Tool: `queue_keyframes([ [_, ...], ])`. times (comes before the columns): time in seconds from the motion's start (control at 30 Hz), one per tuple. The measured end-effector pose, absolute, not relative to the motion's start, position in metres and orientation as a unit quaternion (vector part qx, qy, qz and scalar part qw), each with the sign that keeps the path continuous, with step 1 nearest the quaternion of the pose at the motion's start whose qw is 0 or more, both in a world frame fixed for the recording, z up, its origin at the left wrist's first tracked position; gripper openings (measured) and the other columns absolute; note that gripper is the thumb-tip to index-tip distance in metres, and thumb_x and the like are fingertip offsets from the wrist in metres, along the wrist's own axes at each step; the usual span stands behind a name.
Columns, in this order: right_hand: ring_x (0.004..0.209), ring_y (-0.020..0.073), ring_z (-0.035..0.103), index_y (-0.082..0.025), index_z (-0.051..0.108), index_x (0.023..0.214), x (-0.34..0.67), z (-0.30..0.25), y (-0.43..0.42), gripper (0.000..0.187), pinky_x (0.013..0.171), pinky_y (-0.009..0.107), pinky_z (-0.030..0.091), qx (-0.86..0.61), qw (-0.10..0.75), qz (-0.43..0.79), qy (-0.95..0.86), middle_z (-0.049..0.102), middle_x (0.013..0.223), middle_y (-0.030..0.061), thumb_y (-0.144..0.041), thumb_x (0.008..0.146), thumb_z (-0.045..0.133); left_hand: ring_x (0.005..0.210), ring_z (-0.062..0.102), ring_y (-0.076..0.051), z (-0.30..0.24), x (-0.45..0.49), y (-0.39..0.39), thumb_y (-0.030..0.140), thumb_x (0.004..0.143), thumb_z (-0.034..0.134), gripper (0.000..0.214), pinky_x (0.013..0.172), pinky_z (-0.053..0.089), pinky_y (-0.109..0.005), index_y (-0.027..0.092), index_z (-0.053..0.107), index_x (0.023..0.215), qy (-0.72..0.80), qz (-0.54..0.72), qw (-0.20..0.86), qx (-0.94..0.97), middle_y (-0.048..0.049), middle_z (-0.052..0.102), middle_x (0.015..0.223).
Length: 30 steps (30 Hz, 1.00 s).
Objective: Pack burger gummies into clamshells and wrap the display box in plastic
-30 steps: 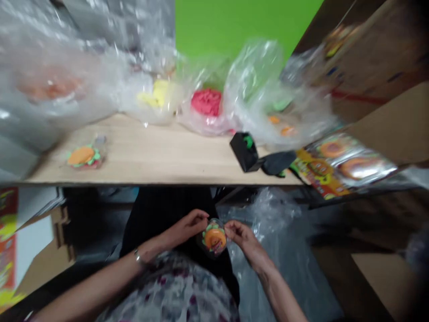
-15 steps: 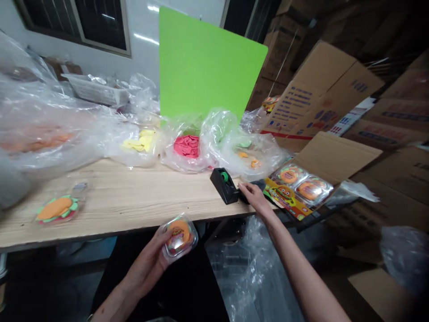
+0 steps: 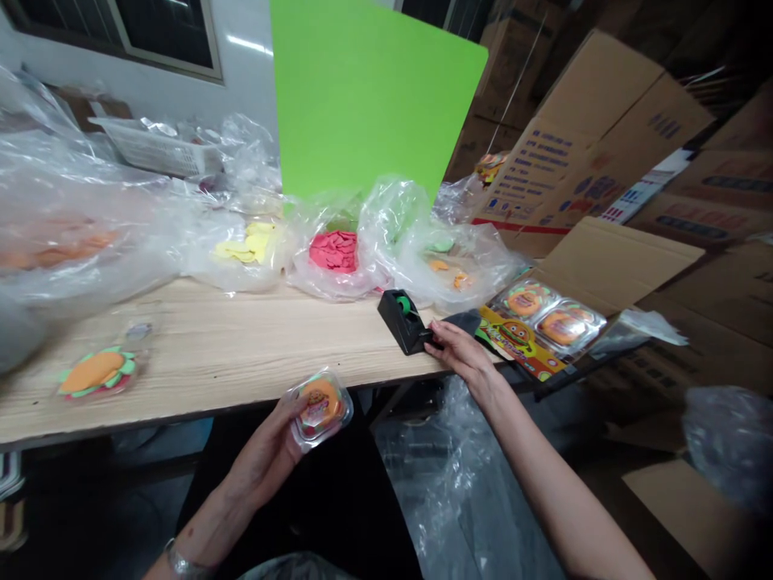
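Left hand [image 3: 271,443] holding burger pack [image 3: 321,408], right hand [image 3: 464,354] at tape dispenser [image 3: 398,324]

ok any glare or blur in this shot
Head view: bright glare on the burger packs in the open display box, glints on the clear pack in the left hand; head view again: plastic bundle at far right soft, upper right corner dark.

Small packing workshop, by its look: bench [image 3: 205,334] held a tape dispenser [image 3: 398,326]; bags [image 3: 390,213] of loose coloured pieces [image 3: 334,251] lined its back; clear packs [image 3: 566,324] sat in a printed display box [image 3: 516,348]; cartons [image 3: 694,221] crowded the right side.
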State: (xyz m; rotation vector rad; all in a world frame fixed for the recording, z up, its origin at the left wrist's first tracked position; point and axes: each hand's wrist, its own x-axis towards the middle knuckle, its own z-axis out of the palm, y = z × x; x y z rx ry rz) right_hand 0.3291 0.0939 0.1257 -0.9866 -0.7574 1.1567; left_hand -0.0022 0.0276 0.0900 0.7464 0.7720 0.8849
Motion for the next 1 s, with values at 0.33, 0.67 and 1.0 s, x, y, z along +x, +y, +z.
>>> queue_keyframes([
  [0.33, 0.105, 0.0222, 0.045, -0.011, 0.066, 0.064, 0.314, 0.074, 0.079, 0.04, 0.098, 0.035, 0.034, -0.552, 0.641, 0.196, -0.496, 0.047, 0.104, 0.0132, -0.048, 0.054, 0.075, 0.128, 0.044, -0.008, 0.123, 0.029, 0.037, 0.056, 0.073, 0.048, 0.078, 0.106, 0.052, -0.028, 0.024, 0.025, 0.141, 0.276, 0.418, 0.793, 0.348, -0.0082, 0.038, 0.14],
  [0.67, 0.059, 0.0077, 0.036, -0.009, 0.058, 0.083, 0.214, 0.084, 0.01, 0.051, 0.054, 0.024, 0.027, -0.501, 0.532, 0.336, -0.594, 0.044, 0.067, 0.0037, -0.059, 0.077, 0.063, 0.118, 0.048, -0.004, 0.121, 0.051, 0.049, 0.057, 0.072, 0.049, 0.078, 0.099, 0.053, -0.022, 0.022, 0.029, 0.139, 0.237, 0.441, 0.782, 0.37, -0.0085, 0.044, 0.133],
  [1.0, 0.057, 0.0075, 0.037, -0.008, 0.056, 0.074, 0.199, 0.078, 0.014, 0.054, 0.054, 0.024, 0.029, -0.526, 0.533, 0.354, -0.559, 0.045, 0.063, 0.0038, -0.061, 0.075, 0.063, 0.106, 0.049, 0.0, 0.123, 0.054, 0.041, 0.053, 0.074, 0.05, 0.071, 0.086, 0.052, -0.014, 0.018, 0.034, 0.134, 0.238, 0.455, 0.766, 0.388, -0.008, 0.049, 0.125],
])
